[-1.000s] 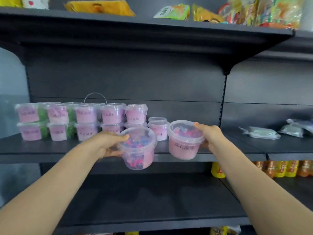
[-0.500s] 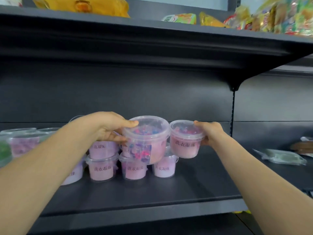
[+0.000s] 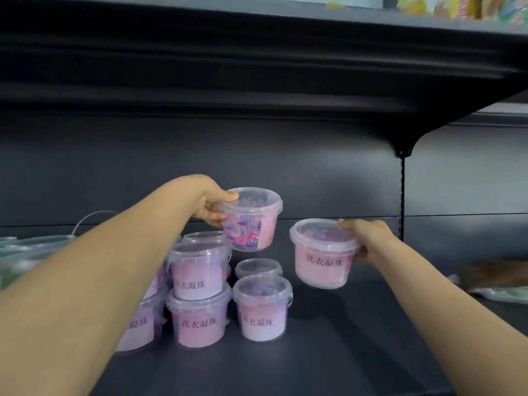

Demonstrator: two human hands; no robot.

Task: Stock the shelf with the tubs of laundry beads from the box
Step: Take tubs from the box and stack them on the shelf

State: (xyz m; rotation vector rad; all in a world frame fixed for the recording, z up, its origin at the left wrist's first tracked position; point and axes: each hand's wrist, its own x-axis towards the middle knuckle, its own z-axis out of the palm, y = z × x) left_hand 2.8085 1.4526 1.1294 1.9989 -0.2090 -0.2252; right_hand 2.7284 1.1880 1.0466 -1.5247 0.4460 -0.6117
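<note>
1. The shelf [image 3: 328, 352] is dark and flat, with a bare stretch to the right of the stock. The box is not in view.
2. The stacked tubs [image 3: 200, 298] stand two high at left-centre. A single tub [image 3: 261, 310] stands just beside them, one level only. Their flat lids look stiff enough to bear a second layer.
3. Two more tubs are in the air. The left tub [image 3: 251, 221] hangs slightly tilted above the single tub. The right tub [image 3: 323, 255] hangs near-upright above the bare shelf.
4. The left hand [image 3: 210, 208] is clamped on its tub, thumb at the lid edge and fingers round the wall. The right hand [image 3: 371, 241] grips its tub likewise, thumb on the lid and fingers down the far side.
5. Each tub is clear, thin plastic, and probably light, since one hand carries it. The smooth wall likely flexes and slips. The firmest hold seems to be just under the jutting lid rim. A hard squeeze might pop the lid.
6. The beads inside look loose and soft. They would shift in a tilted tub, so each tub is best set down level.
</note>
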